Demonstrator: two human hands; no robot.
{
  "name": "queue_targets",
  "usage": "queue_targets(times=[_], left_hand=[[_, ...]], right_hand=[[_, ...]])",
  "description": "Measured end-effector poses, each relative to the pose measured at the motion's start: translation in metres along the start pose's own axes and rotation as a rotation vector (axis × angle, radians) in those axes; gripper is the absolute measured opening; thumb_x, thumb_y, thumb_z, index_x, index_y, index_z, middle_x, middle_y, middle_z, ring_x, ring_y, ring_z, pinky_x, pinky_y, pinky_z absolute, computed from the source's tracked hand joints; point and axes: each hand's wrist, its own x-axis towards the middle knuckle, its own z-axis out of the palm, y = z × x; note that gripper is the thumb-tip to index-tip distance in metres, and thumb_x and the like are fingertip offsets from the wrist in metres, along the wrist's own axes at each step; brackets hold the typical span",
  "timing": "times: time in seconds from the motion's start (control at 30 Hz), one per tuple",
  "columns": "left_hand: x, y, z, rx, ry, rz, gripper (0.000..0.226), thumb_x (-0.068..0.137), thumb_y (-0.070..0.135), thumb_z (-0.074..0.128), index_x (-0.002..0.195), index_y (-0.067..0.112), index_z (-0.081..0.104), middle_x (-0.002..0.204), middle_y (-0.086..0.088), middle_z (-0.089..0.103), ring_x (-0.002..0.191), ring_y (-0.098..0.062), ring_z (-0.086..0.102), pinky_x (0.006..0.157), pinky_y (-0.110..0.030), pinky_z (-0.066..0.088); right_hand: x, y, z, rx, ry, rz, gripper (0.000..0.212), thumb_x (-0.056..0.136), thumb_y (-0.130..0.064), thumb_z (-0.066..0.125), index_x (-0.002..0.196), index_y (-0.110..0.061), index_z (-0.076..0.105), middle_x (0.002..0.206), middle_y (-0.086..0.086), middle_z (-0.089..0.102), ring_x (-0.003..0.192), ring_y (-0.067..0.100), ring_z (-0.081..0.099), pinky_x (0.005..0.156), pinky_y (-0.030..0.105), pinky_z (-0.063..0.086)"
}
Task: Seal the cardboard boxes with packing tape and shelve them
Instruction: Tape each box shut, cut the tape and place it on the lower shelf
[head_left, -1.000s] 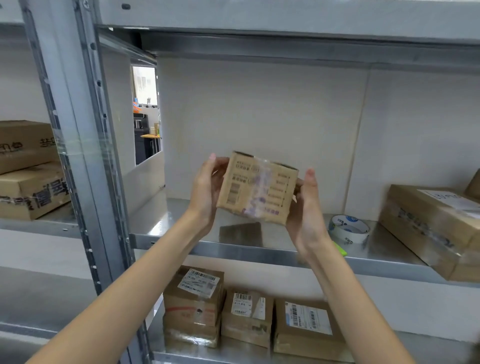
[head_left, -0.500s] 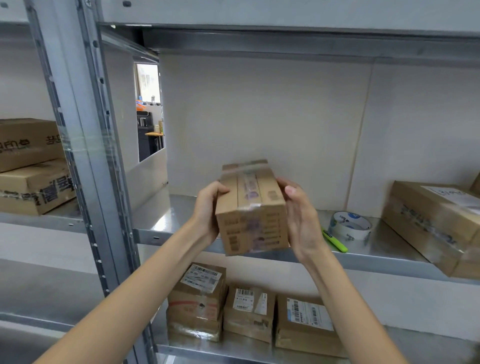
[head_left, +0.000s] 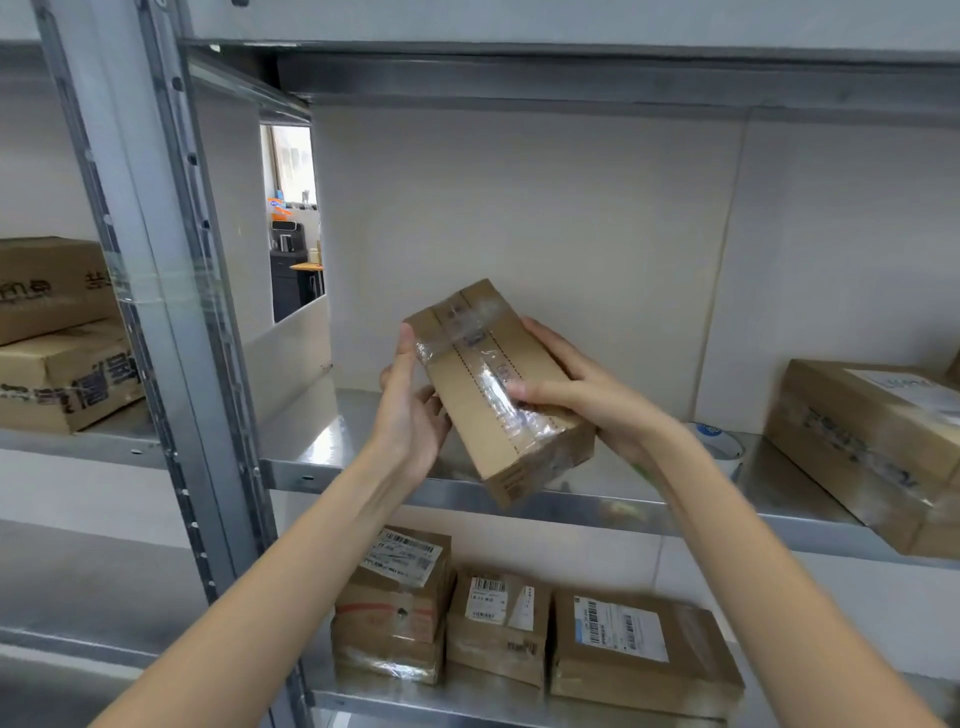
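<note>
Viewing from the head camera, I note a taped cardboard box (head_left: 491, 387) held tilted above the metal shelf (head_left: 322, 441). Left hand (head_left: 410, 410) grips its left edge; right hand (head_left: 587, 395) clasps its right side, thumb on the tape.

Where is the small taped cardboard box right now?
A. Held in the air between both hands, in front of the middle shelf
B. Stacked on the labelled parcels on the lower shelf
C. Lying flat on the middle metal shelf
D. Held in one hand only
A: the small taped box is tilted and lifted off the middle shelf, with the left hand gripping its left side and the right hand holding its right side and top.
</note>
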Motion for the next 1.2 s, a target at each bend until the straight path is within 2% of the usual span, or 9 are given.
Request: queue_targets(times=[0.2,0.33,0.43,0.57,0.67,0.77,0.9,1.03,1.2], left_hand=[[0.009,-0.007,-0.019,-0.091,0.032,-0.069,0.084,0.071,0.068,0.067,0.137,0.03,0.031,0.132,-0.019,0.05,0.123,-0.036,0.053,0.103,-0.054,0.044],[0.024,0.014,-0.035,0.347,0.167,0.116,0.104,0.062,0.079,0.065,0.148,0.032,0.029,0.145,0.0,0.046,0.135,-0.023,0.039,0.115,-0.048,0.026],[0.036,0.03,-0.048,0.606,-0.048,0.134,0.085,0.061,0.074,0.065,0.136,0.036,0.05,0.133,0.008,0.059,0.123,-0.014,0.054,0.113,-0.048,0.035],[0.042,0.028,-0.054,0.854,-0.273,0.105,0.113,0.054,0.057,0.081,0.15,0.044,0.024,0.141,0.015,0.041,0.124,-0.009,0.047,0.099,-0.025,0.042],[0.042,0.024,-0.055,0.857,-0.259,0.159,0.119,0.045,0.061,0.084,0.147,0.047,0.024,0.146,0.013,0.038,0.129,-0.012,0.044,0.101,-0.025,0.04],[0.045,0.019,-0.057,0.86,-0.22,0.159,0.129,0.043,0.068,0.084,0.151,0.042,0.019,0.154,0.008,0.032,0.135,-0.016,0.04,0.108,-0.031,0.037],[0.043,0.011,-0.058,0.832,-0.179,0.217,0.112,0.055,0.055,0.089,0.148,0.035,0.031,0.145,0.007,0.047,0.127,-0.008,0.05,0.108,-0.031,0.043],[0.031,0.0,-0.06,0.8,-0.183,0.365,0.107,0.058,0.029,0.093,0.14,0.041,0.025,0.145,0.009,0.038,0.127,-0.001,0.044,0.098,-0.014,0.043],[0.019,-0.014,-0.067,0.905,-0.31,0.395,0.115,0.061,0.024,0.087,0.143,0.036,0.007,0.139,0.029,0.021,0.121,0.024,0.034,0.099,-0.006,0.04]], right_hand=[[0.02,-0.021,-0.024,-0.303,-0.108,0.056,0.09,0.068,-0.047,0.083,0.142,-0.055,0.032,0.136,-0.011,0.05,0.125,0.012,0.05,0.109,0.037,0.041],[0.029,-0.036,-0.032,-0.494,-0.15,0.024,0.112,0.061,-0.04,0.088,0.145,-0.052,0.015,0.138,0.0,0.035,0.121,0.018,0.046,0.095,0.029,0.045],[0.04,-0.042,-0.029,-0.701,-0.198,-0.057,0.119,0.06,-0.022,0.092,0.146,-0.047,0.013,0.133,-0.005,0.026,0.125,0.012,0.031,0.094,0.027,0.039],[0.052,-0.024,-0.018,-0.905,-0.285,-0.076,0.123,0.055,-0.023,0.092,0.145,-0.047,0.013,0.142,-0.008,0.022,0.136,0.019,0.027,0.109,0.042,0.037],[0.047,-0.007,-0.023,-0.964,-0.18,-0.047,0.118,0.059,-0.036,0.09,0.147,-0.048,0.012,0.156,-0.01,0.015,0.145,0.02,0.018,0.119,0.053,0.011],[0.032,0.006,-0.033,-0.68,0.111,0.046,0.103,0.067,-0.068,0.073,0.15,-0.04,0.019,0.16,-0.007,0.016,0.147,0.019,0.018,0.119,0.05,0.014],[0.017,0.03,-0.03,-0.045,0.332,0.406,0.085,0.075,-0.085,0.041,0.134,-0.024,0.049,0.131,0.004,0.059,0.12,0.026,0.054,0.104,0.048,0.043],[0.006,0.041,-0.023,0.163,0.342,0.273,0.057,0.088,-0.063,0.055,0.131,-0.026,0.053,0.116,-0.003,0.067,0.104,0.017,0.064,0.093,0.043,0.053],[-0.009,0.058,-0.005,0.181,0.43,0.068,0.051,0.094,-0.031,0.061,0.137,-0.027,0.033,0.116,-0.01,0.058,0.097,-0.003,0.058,0.065,0.008,0.048]])
